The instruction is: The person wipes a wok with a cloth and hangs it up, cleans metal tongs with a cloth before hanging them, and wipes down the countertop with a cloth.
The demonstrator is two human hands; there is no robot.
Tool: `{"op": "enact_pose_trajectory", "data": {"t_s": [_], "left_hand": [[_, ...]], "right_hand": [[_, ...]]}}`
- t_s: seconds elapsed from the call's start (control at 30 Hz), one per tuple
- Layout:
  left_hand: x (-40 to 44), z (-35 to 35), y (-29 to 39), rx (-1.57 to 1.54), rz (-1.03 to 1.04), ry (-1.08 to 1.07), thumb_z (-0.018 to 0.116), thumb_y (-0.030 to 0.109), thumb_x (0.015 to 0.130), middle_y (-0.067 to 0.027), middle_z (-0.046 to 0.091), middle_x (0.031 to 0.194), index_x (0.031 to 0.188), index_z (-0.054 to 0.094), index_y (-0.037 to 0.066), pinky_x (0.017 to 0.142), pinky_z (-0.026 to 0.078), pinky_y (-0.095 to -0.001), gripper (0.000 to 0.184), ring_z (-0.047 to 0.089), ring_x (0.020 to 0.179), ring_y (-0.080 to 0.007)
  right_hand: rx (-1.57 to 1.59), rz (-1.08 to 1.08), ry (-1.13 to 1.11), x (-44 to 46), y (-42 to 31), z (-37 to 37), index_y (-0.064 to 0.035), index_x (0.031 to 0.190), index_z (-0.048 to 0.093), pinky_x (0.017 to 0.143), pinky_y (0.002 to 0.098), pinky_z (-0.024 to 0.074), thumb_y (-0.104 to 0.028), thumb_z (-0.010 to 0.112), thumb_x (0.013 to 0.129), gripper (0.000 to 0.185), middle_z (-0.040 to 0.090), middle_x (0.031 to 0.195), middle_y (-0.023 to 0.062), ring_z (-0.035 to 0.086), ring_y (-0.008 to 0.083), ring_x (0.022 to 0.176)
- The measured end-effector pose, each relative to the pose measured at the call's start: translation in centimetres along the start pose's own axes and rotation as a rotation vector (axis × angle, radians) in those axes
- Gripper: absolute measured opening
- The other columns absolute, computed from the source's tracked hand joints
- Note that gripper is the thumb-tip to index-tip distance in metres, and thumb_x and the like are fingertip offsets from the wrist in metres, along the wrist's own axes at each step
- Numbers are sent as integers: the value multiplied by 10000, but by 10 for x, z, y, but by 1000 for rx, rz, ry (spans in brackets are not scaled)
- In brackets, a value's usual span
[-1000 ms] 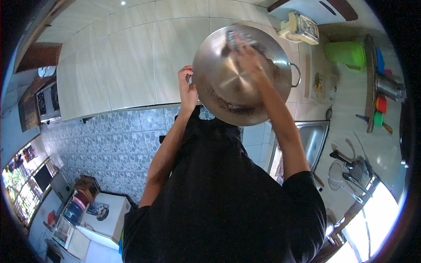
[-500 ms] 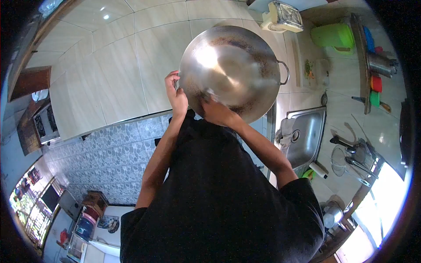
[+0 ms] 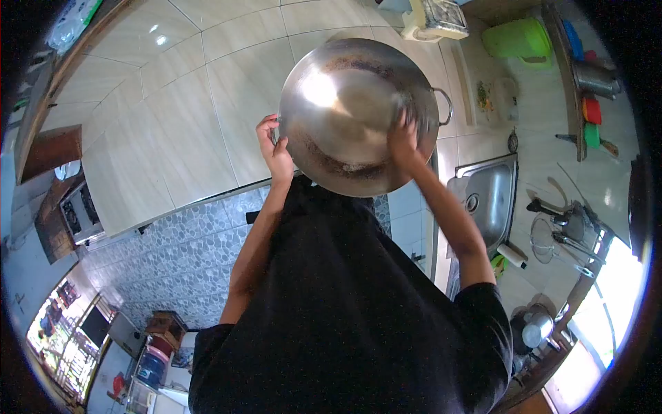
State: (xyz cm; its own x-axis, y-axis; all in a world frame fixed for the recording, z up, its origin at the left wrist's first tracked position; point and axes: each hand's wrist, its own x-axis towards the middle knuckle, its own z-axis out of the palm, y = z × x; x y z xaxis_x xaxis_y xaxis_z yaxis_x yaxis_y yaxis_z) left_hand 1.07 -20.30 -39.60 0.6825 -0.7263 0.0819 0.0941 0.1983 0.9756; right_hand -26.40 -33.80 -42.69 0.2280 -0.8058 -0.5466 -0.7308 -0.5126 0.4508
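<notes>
A wide steel wok (image 3: 352, 131) with dark scorch marks round its inner wall is tipped towards me over the counter edge. My left hand (image 3: 277, 152) is closed on the handle at its left rim, thumb on the near side. Inside the wok, my right hand (image 3: 405, 141) presses against the right part of the inner wall, its fingers blurred by motion. Something small and whitish seems to be under those fingertips, but I cannot make out what it is. The other loop handle (image 3: 445, 107) sticks out free on the right.
A tiled counter (image 3: 165, 124) runs behind and left of the wok. On the right is a steel sink (image 3: 493, 200) with a grey cloth (image 3: 457, 190) on its edge. A cream kitchen scale (image 3: 434, 21), a green container (image 3: 517, 41) and hanging strainers (image 3: 545, 238) are farther off.
My right hand has swept from the wok's lower left to its right side. My left hand keeps its hold, and the wok stays in nearly the same place.
</notes>
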Motion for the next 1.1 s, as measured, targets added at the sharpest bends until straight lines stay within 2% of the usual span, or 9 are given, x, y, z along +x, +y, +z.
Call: {"op": "enact_pose_trajectory", "data": {"t_s": [0.07, 0.17, 0.23, 0.33, 0.5, 0.7, 0.9, 1.03, 1.1], "left_hand": [[-1, 2, 2, -25, 12, 2, 433, -123, 621, -140, 461, 1218, 1045, 450, 30, 1084, 253, -367, 451, 421, 1197, -245], [2, -3, 0, -16, 4, 0, 433, -125, 636, -137, 461, 1223, 1050, 451, 33, 1082, 255, -366, 443, 421, 1198, -237], [2, -7, 0, -27, 4, -37, 461, -109, 707, -134, 463, 1226, 1090, 453, 26, 1078, 261, -360, 406, 422, 1196, -232], [-1, -10, -6, -41, -17, -3, 479, -77, 793, -130, 467, 1226, 1136, 450, 18, 1076, 266, -360, 357, 427, 1191, -231], [-4, -10, -9, -32, -43, 31, 431, -85, 882, -136, 469, 1226, 1168, 432, 10, 1062, 292, -360, 302, 446, 1174, -227], [2, -12, -10, -14, -21, 2, 439, -46, 916, -138, 473, 1220, 1160, 430, 12, 1061, 291, -359, 251, 442, 1179, -229], [0, -9, -3, -12, -21, -10, 474, 43, 949, -141, 469, 1232, 1158, 429, 12, 1062, 279, -368, 216, 434, 1178, -235], [2, -11, -9, -38, -31, -23, 510, 123, 961, -133, 467, 1232, 1163, 426, 14, 1053, 284, -367, 245, 433, 1169, -225], [-3, -14, -1, -3, -51, -30, 515, 134, 962, -131, 466, 1232, 1166, 425, 15, 1050, 287, -365, 253, 434, 1166, -222]], "right_hand": [[261, 197, 67, -37, -72, 80, -32, 1421, 403, 994, 577, 365, -200, 494, 892, 563, 201, 1525, 247, 361, 483, 1264], [-60, -684, -389, -48, -148, -12, 1, 1458, 271, 1025, 561, 360, -221, 524, 868, 679, 206, 1497, 301, 330, 495, 1306], [596, -833, -2, -35, -167, -67, -2, 1463, 240, 1022, 548, 381, -154, 527, 835, 707, 197, 1458, 370, 339, 511, 1306], [1169, -643, 564, 0, -167, -127, -58, 1486, 164, 1027, 514, 400, -39, 509, 803, 766, 167, 1474, 359, 322, 508, 1316], [486, -269, 685, 47, -110, -56, -82, 1456, 315, 1097, 517, 306, -186, 557, 866, 647, 111, 1531, 277, 256, 504, 1348], [304, -712, 557, -33, -107, -17, -82, 1455, 322, 1101, 594, 250, -167, 452, 902, 575, 89, 1567, 175, 253, 438, 1374], [-180, -407, 439, -26, -94, 6, -90, 1468, 305, 1111, 478, 296, -108, 463, 885, 605, 139, 1539, 248, 296, 405, 1359], [673, -754, 342, -10, -45, -2, -139, 1389, 468, 1104, 492, 306, -127, 489, 881, 509, 175, 1544, 206, 289, 362, 1377], [1015, -299, 386, -10, -57, -4, -137, 1411, 434, 1128, 522, 249, -124, 515, 855, 563, 195, 1549, 150, 228, 394, 1399]]}}
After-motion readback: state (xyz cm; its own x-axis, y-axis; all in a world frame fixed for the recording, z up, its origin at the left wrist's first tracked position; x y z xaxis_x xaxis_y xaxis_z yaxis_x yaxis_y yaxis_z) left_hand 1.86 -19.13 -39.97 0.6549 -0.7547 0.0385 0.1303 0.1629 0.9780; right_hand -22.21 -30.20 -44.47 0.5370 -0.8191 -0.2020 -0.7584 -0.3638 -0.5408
